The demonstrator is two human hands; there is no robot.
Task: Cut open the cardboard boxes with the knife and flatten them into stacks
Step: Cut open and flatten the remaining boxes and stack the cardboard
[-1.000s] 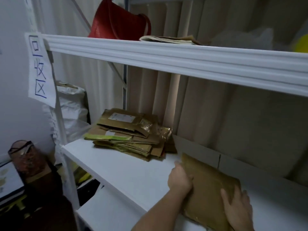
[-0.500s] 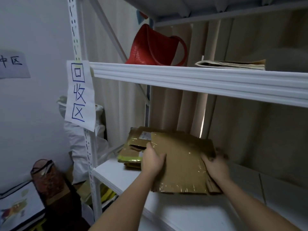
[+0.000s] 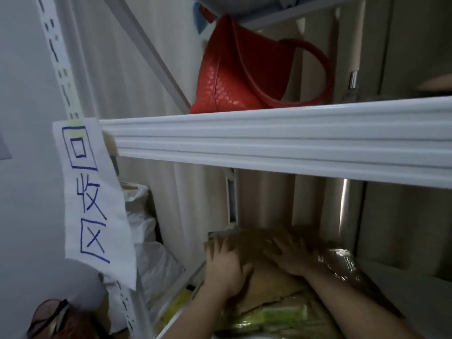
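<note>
A flattened brown cardboard box (image 3: 266, 282) lies on top of the stack of flattened boxes (image 3: 281, 316) on the lower white shelf. My left hand (image 3: 225, 267) lies on the box's left part, fingers spread over its far left edge. Over on the box's right part, my right hand (image 3: 291, 258) presses down flat with fingers spread. Shiny packing tape (image 3: 340, 263) shows on the cardboard to the right of my right hand. No knife is in view.
The upper shelf's white rail (image 3: 269, 140) crosses close above, with a red handbag (image 3: 244, 69) on it. A paper sign with blue characters (image 3: 90, 199) hangs on the left post. White sacks (image 3: 149, 245) stand left of the shelf. A reddish container (image 3: 49, 319) sits below.
The view has moved closer and left. Both hands carried the flattened box left onto the stack and now press on it from above instead of holding its sides.
</note>
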